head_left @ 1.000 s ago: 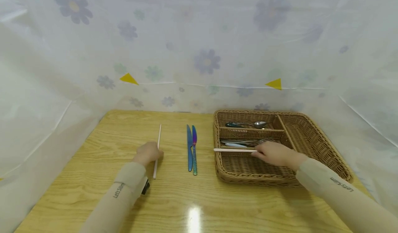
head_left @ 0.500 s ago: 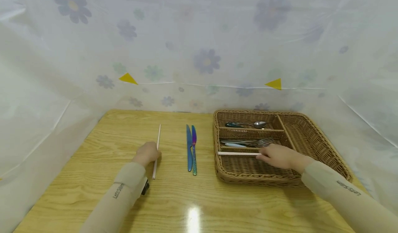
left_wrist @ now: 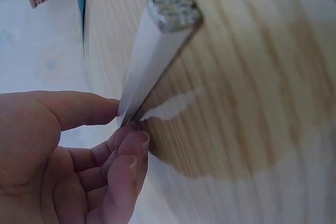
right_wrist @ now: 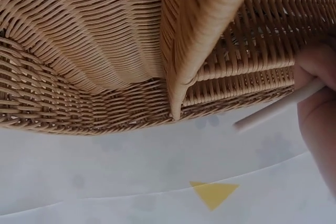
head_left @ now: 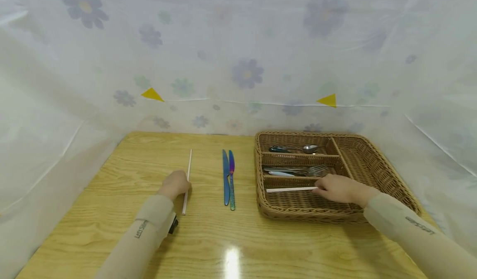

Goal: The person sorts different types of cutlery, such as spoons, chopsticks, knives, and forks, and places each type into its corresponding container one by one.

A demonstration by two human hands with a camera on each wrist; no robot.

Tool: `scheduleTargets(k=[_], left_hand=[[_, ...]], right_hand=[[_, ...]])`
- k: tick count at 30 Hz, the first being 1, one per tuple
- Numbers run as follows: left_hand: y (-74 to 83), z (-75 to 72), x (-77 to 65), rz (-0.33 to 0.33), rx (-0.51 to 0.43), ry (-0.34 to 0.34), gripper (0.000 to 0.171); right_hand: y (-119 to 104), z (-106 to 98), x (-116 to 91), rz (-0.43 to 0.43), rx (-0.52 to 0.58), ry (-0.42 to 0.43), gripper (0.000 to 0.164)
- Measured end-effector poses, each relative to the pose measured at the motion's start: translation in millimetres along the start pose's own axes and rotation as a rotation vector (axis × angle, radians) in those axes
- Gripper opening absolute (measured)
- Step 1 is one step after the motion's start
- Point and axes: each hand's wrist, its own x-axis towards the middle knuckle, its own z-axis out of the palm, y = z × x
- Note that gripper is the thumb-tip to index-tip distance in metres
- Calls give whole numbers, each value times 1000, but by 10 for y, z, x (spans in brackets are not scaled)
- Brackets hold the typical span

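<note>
My left hand (head_left: 175, 184) pinches a white chopstick (left_wrist: 149, 61) between thumb and fingertips; it lies lengthwise on the table at the left. In the left wrist view its near end shows a patterned silvery cap. Over the front compartment of the wicker basket (head_left: 298, 217), my right hand (head_left: 337, 188) grips one end of another white chopstick (head_left: 288, 189), which points left across that compartment. A short tip of this chopstick sticks out past the fingers in the right wrist view. Two knives, a blue one (head_left: 226, 179) and a rainbow one (head_left: 232, 175), lie side by side between the hands.
The basket's middle compartment holds several forks (head_left: 316, 170) and a pale-handled piece (head_left: 280, 174). A spoon (head_left: 310, 149) lies in the back compartment. A long wicker compartment (head_left: 372, 167) runs down the right side. A flowered curtain (head_left: 223, 63) hangs behind the table (head_left: 208, 246).
My right hand has shifted slightly right and toward me, bringing its chopstick from the divider to over the front compartment. The left hand and its chopstick stay nearly still.
</note>
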Motion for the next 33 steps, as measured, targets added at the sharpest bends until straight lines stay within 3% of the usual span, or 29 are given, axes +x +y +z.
scheduleTargets(k=[4,7,13,22,28,33], left_hand=[[2,6,-5,-6,-45,-15,16],[4,13,-14,-4,-85,-25,18],[-8,8,-30,8,-94,-13,17],[5,-18,-62,35,-83,-7,22],[14,-30,-64,34,-84,-7,21],[43,-45,-78,49,-53,1,25]], right_hand=[[-42,25,36,35,-36,-48,36],[-53,53,67,43,-40,-65,31],[-60,117,90,-21,-141,12,8],[-127,164,110,-53,-219,82,6],[-155,194,149,-66,-212,83,14],[-168,206,138,-59,-217,70,12]])
